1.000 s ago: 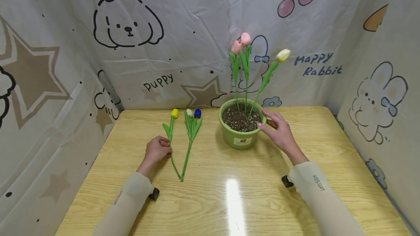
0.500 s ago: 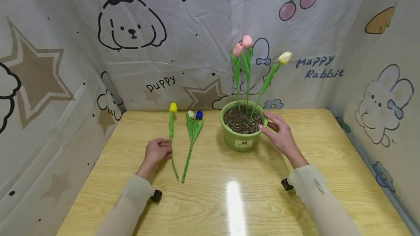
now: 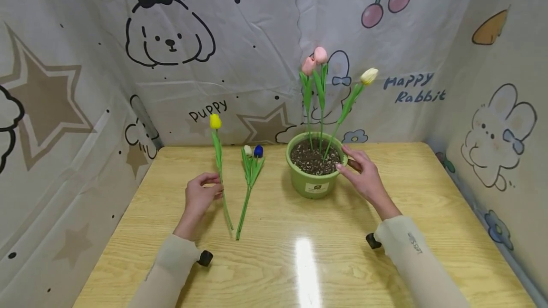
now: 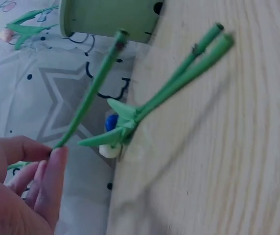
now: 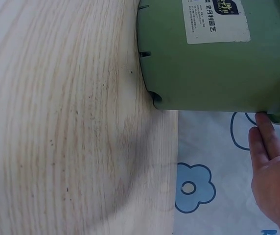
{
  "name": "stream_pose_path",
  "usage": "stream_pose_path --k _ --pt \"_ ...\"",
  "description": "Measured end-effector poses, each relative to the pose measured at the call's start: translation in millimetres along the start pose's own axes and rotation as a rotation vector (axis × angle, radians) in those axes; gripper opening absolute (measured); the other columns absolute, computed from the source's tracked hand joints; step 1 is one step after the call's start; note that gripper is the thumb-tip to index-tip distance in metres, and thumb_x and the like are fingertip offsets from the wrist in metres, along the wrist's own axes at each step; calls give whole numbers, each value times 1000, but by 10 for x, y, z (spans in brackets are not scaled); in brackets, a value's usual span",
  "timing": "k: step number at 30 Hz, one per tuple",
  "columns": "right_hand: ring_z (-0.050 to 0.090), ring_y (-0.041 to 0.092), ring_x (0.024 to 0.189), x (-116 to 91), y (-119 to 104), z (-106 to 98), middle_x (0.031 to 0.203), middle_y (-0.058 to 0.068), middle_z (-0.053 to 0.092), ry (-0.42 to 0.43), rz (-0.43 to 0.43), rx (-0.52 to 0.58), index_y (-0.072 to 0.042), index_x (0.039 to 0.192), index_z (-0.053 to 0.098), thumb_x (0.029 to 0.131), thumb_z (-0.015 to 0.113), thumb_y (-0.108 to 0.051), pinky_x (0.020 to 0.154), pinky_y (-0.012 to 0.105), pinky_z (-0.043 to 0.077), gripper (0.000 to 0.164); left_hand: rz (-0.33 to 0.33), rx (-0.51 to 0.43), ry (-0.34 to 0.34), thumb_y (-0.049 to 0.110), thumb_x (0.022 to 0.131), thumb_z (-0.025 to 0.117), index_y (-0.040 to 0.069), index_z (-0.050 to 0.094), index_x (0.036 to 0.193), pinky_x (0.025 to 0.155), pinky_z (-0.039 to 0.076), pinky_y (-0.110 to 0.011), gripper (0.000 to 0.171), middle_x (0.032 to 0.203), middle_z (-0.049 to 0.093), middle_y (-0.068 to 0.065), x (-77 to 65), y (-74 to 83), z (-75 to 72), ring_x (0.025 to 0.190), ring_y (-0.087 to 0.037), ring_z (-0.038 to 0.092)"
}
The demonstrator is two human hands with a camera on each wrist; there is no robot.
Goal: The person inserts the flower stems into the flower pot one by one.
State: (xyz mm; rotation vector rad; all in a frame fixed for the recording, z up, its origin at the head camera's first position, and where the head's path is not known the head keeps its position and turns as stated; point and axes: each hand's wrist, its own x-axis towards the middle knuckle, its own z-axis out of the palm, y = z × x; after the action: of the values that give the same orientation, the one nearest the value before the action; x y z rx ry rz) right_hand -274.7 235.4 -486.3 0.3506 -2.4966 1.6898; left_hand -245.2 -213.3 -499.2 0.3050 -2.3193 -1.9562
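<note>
My left hand (image 3: 201, 195) pinches the stem of a yellow artificial tulip (image 3: 215, 121) between thumb and fingers. The tulip leans with its bloom up, and in the left wrist view the bare lower end of its stem (image 4: 93, 85) points away from the hand above the table. My right hand (image 3: 364, 175) holds the rim of a green flower pot (image 3: 312, 187), thumb and fingers spread along its right side. In the right wrist view, fingers (image 5: 269, 137) reach under the rim. Two pink tulips (image 3: 320, 55) and a pale yellow tulip (image 3: 369, 76) stand in the pot's soil (image 3: 310, 158).
A white tulip (image 3: 248, 151) and a blue tulip (image 3: 258, 151) lie side by side on the wooden table (image 3: 265, 270), between the left hand and the pot. Printed fabric (image 3: 257, 23) hangs behind the table and along both sides.
The left hand has lifted the yellow tulip and tilted it upright, its bloom rising and shifting left, its stem end parting from the other stems. The right hand stays on the pot.
</note>
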Motion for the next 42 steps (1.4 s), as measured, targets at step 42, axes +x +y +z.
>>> stream_pose_path --k 42 --pt "47 47 141 24 36 -6 152 21 42 1 -8 10 -13 160 38 102 67 -21 107 27 50 65 554 -315 11 -7 90 74 -10 68 118 70 65 -30 29 103 69 -17 299 1243 1304 81 -8 69"
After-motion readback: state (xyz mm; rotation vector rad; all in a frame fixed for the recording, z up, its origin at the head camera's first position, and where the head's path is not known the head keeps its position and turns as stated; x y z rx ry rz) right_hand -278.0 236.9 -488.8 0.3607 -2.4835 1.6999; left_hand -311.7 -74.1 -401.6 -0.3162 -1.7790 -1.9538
